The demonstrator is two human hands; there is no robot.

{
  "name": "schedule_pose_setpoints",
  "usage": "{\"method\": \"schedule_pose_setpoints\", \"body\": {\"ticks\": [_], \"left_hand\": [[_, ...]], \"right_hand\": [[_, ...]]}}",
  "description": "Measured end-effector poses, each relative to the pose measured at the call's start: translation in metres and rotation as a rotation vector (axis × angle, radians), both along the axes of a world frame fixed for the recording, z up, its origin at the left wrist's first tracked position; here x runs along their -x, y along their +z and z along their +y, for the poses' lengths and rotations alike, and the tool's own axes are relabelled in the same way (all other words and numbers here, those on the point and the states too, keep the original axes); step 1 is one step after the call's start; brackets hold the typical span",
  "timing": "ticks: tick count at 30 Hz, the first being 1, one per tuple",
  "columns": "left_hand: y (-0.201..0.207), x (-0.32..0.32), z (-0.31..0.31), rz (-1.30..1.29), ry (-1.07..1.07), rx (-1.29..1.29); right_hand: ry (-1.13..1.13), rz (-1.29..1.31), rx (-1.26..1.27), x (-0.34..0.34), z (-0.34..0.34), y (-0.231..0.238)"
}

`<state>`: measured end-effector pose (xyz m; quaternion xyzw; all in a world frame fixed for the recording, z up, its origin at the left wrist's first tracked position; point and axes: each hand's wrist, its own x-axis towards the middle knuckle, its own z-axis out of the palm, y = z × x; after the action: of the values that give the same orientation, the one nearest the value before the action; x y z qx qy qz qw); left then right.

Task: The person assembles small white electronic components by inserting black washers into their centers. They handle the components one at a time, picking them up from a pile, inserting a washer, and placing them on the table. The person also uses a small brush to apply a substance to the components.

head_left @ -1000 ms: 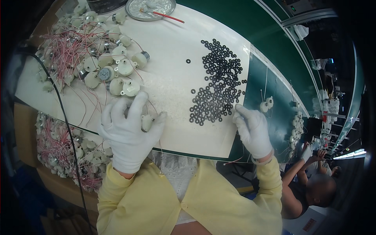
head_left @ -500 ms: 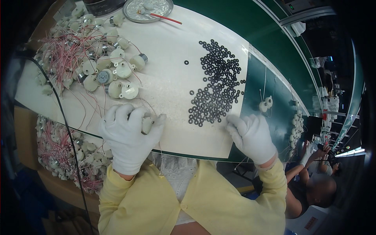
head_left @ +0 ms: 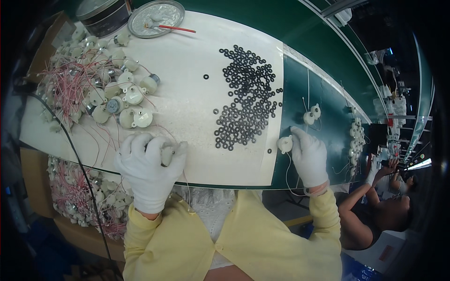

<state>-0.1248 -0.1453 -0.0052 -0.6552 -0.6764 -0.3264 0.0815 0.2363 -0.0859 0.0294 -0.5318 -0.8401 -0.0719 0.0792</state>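
Both my hands wear white gloves. With its fingers bent around it, my left hand (head_left: pixel 149 164) grips a small motor with a whitish plastic housing (head_left: pixel 167 155) over the near edge of the white sheet; a thin wire trails down from it. To the right, on the green mat, my right hand (head_left: pixel 309 157) has its fingers together at the edge of another round whitish motor (head_left: pixel 284 144), whose wire loops down toward the wrist. The glove hides that motor's right side. A single black ring (head_left: pixel 269 151) lies just left of this motor. Many black rings (head_left: pixel 243 107) spread across the white sheet.
A heap of wired motors (head_left: pixel 93 84) covers the far left; a carton of more motors (head_left: pixel 86 196) sits below the table edge. Behind are a tin (head_left: pixel 103 18) and a lid with a red-handled brush (head_left: pixel 178 29). Two motors (head_left: pixel 311 114) and a row (head_left: pixel 356 145) lie right. A co-worker (head_left: pixel 375 213) sits beyond.
My right hand has moved right, away from the black rings, and a motor now shows at its fingertips. The left hand still holds its motor. The whole view has shifted slightly.
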Motion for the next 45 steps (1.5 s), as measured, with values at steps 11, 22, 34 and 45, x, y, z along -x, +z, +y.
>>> {"method": "schedule_pose_setpoints", "body": {"ticks": [11,22,34,45], "left_hand": [[0.006,-0.001,0.004,0.017,-0.029,-0.035],[0.007,-0.001,0.004,0.003,-0.044,-0.038],[0.003,-0.001,-0.002,-0.020,-0.012,0.049],[0.001,0.000,-0.003,-0.038,-0.019,0.053]], "right_hand": [[-0.152,0.484,0.429,0.027,-0.008,0.019],[0.206,0.006,-0.168,0.023,-0.036,0.014],[0.057,0.228,0.224,0.008,-0.033,0.012],[0.194,0.489,0.415,0.016,-0.027,0.012]]}}
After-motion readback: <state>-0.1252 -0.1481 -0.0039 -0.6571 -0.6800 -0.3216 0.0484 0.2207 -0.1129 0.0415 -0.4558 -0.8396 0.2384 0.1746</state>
